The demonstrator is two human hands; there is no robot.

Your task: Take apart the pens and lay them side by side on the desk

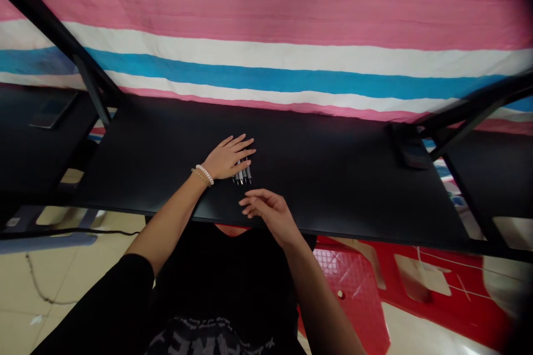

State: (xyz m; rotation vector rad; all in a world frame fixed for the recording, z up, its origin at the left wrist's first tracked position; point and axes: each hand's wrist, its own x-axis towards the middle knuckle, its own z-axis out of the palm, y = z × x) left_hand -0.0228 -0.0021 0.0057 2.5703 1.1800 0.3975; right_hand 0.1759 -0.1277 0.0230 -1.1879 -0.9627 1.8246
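Several pens (241, 176) lie side by side on the black table (333, 177), their tips toward the table's front edge. Flat over their upper parts rests my left hand (230, 158), fingers spread and stretched to the right, so much of the pens is hidden. Two bracelets circle that wrist. My right hand (268, 210) hovers near the front edge, just below and to the right of the pen tips, with its fingers loosely bent, apart and holding nothing.
A dark flat object (410, 147) lies at the table's right end. On another table at the left is a dark flat device (54, 110). A striped cloth (266, 16) hangs behind, between black metal struts. Red stools (353, 283) stand below at the right.
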